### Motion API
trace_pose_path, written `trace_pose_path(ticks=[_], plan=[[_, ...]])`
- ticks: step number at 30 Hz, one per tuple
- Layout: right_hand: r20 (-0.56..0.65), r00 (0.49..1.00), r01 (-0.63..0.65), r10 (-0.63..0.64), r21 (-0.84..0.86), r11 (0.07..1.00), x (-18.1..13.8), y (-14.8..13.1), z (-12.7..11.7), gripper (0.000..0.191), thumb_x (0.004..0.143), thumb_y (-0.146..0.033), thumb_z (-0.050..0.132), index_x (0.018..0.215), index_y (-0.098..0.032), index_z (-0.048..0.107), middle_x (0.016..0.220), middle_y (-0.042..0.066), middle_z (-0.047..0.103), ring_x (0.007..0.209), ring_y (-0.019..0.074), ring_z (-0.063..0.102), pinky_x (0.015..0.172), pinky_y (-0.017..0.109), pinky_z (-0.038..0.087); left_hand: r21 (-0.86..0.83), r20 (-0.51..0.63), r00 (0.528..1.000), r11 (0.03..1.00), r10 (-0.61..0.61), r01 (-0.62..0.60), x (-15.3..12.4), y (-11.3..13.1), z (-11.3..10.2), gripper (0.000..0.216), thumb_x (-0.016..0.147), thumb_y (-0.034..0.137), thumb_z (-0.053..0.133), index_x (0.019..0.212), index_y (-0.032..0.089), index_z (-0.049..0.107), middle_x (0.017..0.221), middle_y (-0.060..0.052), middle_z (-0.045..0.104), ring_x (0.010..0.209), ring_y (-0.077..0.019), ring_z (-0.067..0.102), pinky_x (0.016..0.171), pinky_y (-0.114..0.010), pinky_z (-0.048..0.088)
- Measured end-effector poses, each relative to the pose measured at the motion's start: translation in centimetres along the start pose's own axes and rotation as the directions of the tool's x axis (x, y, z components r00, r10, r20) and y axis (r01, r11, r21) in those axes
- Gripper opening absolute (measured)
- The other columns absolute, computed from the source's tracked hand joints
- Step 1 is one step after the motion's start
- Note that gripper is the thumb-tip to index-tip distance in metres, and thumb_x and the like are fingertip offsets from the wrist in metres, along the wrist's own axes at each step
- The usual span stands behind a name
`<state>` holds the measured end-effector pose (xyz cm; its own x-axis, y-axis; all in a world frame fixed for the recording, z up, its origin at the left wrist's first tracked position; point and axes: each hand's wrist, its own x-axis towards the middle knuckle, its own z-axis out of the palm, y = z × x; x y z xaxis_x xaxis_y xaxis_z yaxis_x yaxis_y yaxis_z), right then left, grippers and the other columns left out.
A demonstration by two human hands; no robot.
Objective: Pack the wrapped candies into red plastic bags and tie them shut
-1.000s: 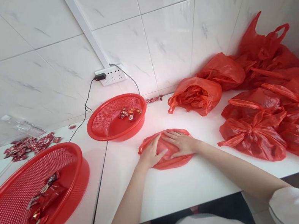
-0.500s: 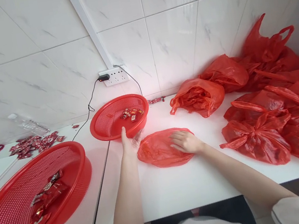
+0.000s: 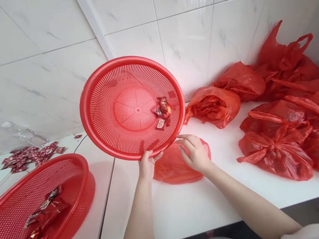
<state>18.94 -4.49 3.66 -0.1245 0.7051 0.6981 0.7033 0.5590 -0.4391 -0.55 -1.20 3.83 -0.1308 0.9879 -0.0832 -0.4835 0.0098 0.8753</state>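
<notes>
My left hand [image 3: 148, 165] grips the near rim of a round red plastic basket [image 3: 115, 150], thumb over the edge. The basket is raised off the table and tilted so its inside faces me. Several small red wrapped packets [image 3: 163, 112] lie at the right side inside it. Below the basket, a red plastic bag [image 3: 176, 170] lies spread on the table, partly hidden by the basket and my hands. My right hand [image 3: 195, 152] is over the bag's right part, fingers apart and holding nothing, its fingertips close to the basket's lower right rim.
A larger red basket [image 3: 83, 170] with several wrapped packets stands at the left. Behind it are a pile of small red packets [image 3: 30, 156] and a clear plastic bottle [image 3: 28, 134]. Tied red bags [image 3: 277, 156] crowd the right, beside an open bag [image 3: 215, 105] stuffed with red plastic.
My left hand has lifted the smaller basket off the table and tilted it; its packets have slid to the right. My right hand has risen from the bag toward the basket's rim.
</notes>
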Motion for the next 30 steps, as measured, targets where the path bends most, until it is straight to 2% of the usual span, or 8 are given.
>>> trace_pose_path(ticks=[5, 8, 12, 14, 17, 20, 22, 30], plan=[[0.036, 0.996, 0.088, -0.085, -0.105, 0.991, -1.3, 0.7, 0.1, 0.021, 0.092, -0.021, 0.048, 0.109, -0.022, 0.06, 0.126, 0.009, 0.06, 0.117, 0.0233, 0.054, 0.111, 0.049, 0.031, 0.022, 0.07, 0.994, 0.996, -0.088, 0.087, -1.2, -1.0, 1.2, 0.039, 0.065, 0.02, 0.062, 0.105, 0.02, 0.061, 0.107, -0.006, 0.069, 0.105, -0.0286, 0.063, 0.077, -0.043, 0.059], [0.062, 0.996, 0.073, -0.065, -0.133, 0.988, -1.3, 1.0, -0.1, 0.028, 0.092, -0.027, 0.05, 0.119, -0.022, 0.057, 0.131, 0.011, 0.057, 0.123, 0.025, 0.051, 0.115, 0.053, 0.023, 0.037, 0.087, 0.987, 0.991, -0.132, 0.13, -1.8, -1.3, 1.9, 0.041, 0.067, 0.021, 0.061, 0.107, 0.019, 0.062, 0.108, -0.006, 0.069, 0.105, -0.0296, 0.064, 0.076, -0.044, 0.059], [0.178, 0.983, 0.065, -0.037, -0.154, 0.986, -1.0, 1.1, 0.0, 0.049, 0.093, -0.037, 0.05, 0.138, -0.019, 0.044, 0.138, 0.012, 0.054, 0.131, 0.0268, 0.045, 0.117, 0.058, 0.008, 0.048, 0.084, 0.987, 0.99, -0.139, 0.135, -2.0, -1.4, 2.1, 0.039, 0.066, 0.021, 0.062, 0.105, 0.021, 0.063, 0.104, -0.004, 0.069, 0.104, -0.0286, 0.064, 0.075, -0.043, 0.059], [0.216, 0.976, 0.06, -0.029, -0.138, 0.989, -1.0, 1.3, 0.2, 0.047, 0.094, -0.037, 0.049, 0.138, -0.021, 0.045, 0.132, 0.011, 0.058, 0.128, 0.0261, 0.048, 0.117, 0.06, 0.005, 0.053, 0.08, 0.988, 0.991, -0.129, 0.125, -1.9, -1.5, 2.1, 0.036, 0.065, 0.021, 0.062, 0.102, 0.02, 0.063, 0.1, -0.003, 0.069, 0.103, -0.028, 0.064, 0.075, -0.042, 0.059], [0.191, 0.981, 0.021, -0.011, -0.052, 0.998, -1.1, 1.7, 0.3, 0.029, 0.096, -0.031, 0.046, 0.122, -0.025, 0.059, 0.115, 0.006, 0.068, 0.111, 0.0216, 0.061, 0.118, 0.055, 0.015, 0.043, 0.089, 0.988, 0.991, -0.13, 0.126, -1.7, -1.9, 1.9, 0.031, 0.066, 0.021, 0.062, 0.096, 0.018, 0.064, 0.095, -0.004, 0.069, 0.102, -0.0282, 0.064, 0.075, -0.042, 0.059], [0.155, 0.986, -0.065, 0.062, 0.013, 0.998, -1.2, 2.0, 0.2, 0.024, 0.096, -0.029, 0.046, 0.111, -0.025, 0.065, 0.101, 0.004, 0.072, 0.098, 0.0199, 0.066, 0.112, 0.047, 0.033, 0.02, 0.064, 0.991, 0.993, -0.119, 0.118, -1.4, -2.1, 1.7, 0.03, 0.065, 0.021, 0.063, 0.095, 0.017, 0.064, 0.093, -0.004, 0.069, 0.102, -0.0287, 0.064, 0.078, -0.044, 0.059], [0.162, 0.982, -0.1, 0.097, 0.007, 0.995, -1.2, 2.0, 0.1, 0.024, 0.095, -0.03, 0.048, 0.109, -0.025, 0.067, 0.099, 0.005, 0.073, 0.097, 0.0201, 0.066, 0.106, 0.043, 0.041, 0.009, 0.038, 0.993, 0.994, -0.112, 0.111, -1.3, -2.0, 1.6, 0.029, 0.065, 0.02, 0.063, 0.094, 0.016, 0.063, 0.091, -0.004, 0.069, 0.103, -0.0291, 0.064, 0.08, -0.046, 0.058], [0.164, 0.977, -0.155, 0.14, 0.084, 0.984, -1.3, 1.5, 0.1, 0.021, 0.094, -0.032, 0.051, 0.102, -0.022, 0.067, 0.098, 0.005, 0.074, 0.094, 0.02, 0.067, 0.091, 0.036, 0.049, -0.012, 0.089, 0.992, 0.996, -0.092, 0.093, -0.7, -1.6, 0.9, 0.02, 0.07, 0.023, 0.059, 0.087, 0.018, 0.065, 0.092, -0.005, 0.069, 0.1, -0.0274, 0.064, 0.082, -0.046, 0.057]])
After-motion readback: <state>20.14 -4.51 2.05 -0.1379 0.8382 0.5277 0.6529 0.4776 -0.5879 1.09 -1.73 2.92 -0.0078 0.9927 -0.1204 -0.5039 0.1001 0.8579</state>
